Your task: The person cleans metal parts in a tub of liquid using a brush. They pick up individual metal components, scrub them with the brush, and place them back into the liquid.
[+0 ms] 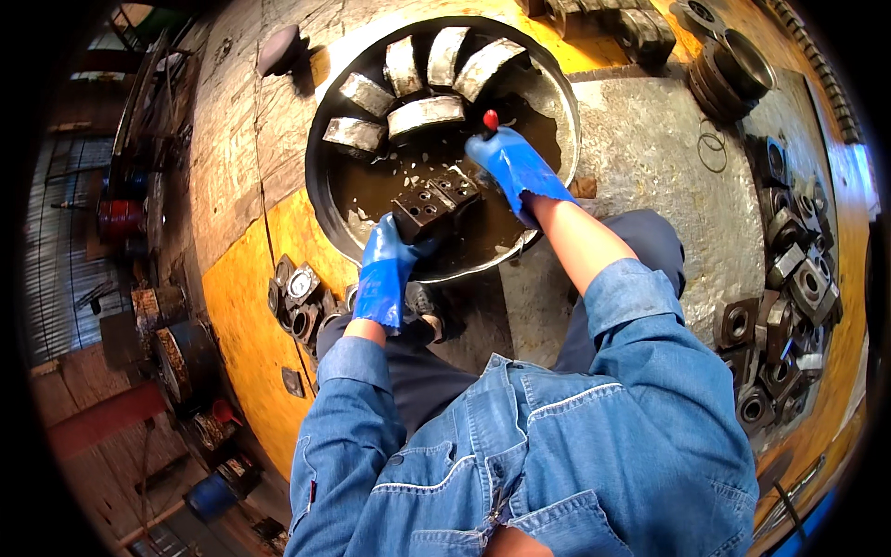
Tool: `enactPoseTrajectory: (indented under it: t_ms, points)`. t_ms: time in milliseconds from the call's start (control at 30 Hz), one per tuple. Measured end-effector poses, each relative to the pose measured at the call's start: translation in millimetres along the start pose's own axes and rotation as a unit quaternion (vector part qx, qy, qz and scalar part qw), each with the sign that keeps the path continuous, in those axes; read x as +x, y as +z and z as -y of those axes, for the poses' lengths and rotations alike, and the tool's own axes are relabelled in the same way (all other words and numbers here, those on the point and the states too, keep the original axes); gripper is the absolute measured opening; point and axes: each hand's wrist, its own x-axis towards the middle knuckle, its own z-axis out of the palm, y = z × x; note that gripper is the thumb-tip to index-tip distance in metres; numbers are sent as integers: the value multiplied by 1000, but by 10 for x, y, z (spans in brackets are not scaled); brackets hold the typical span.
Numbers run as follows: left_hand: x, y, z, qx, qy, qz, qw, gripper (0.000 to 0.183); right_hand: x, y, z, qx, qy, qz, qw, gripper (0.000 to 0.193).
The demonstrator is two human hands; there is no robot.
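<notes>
- The left hand [385, 272], in a blue glove, is closed around the near-left end of a dark metal block [434, 203], which is gripped at its lower corner.
- The right hand [516, 167], also blue-gloved, is curled shut around a red-tipped tool [489, 120]; only the red end is seen above the fist, and the working end is hidden.
- The block is held low inside a large round basin [557, 88], over murky brown liquid, near the basin's front rim.
- The block's long axis is laid from lower left to upper right, its holed face turned upward toward the camera and its far end pointed at the right hand.
- Behind the block, pale curved metal segments [425, 113] are leaned in a fan against the basin's far wall.
- Further out, dark housings with round bores [784, 306] are heaped on the floor to the right, and a few similar parts [299, 295] are lying at the left of the basin.
</notes>
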Motion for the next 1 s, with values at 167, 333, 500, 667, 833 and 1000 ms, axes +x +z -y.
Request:
enactPoseTrajectory:
  t_ms: [167,333,500,667,833,1000]
  points:
    - [166,183,168,29,4,-29,999,58,-409,91,367,71,-90,25,993,52]
    - [156,165,110,29,17,-40,999,57,-122,309,346,-14,-70,58,996,46]
    - [77,87,28,59,-19,-32,998,62,-214,269,475,-99,-46,80,991,45]
    - [118,113,8,36,-16,-32,999,65,-188,234,273,-129,-65,77,987,39]
    - [-43,-48,-300,36,-15,-11,999,69,-429,56,456,-207,-26,120,971,36]
    - [-77,-114,-317,29,-20,8,999,64,-253,-300,265,-127,1,68,990,37]
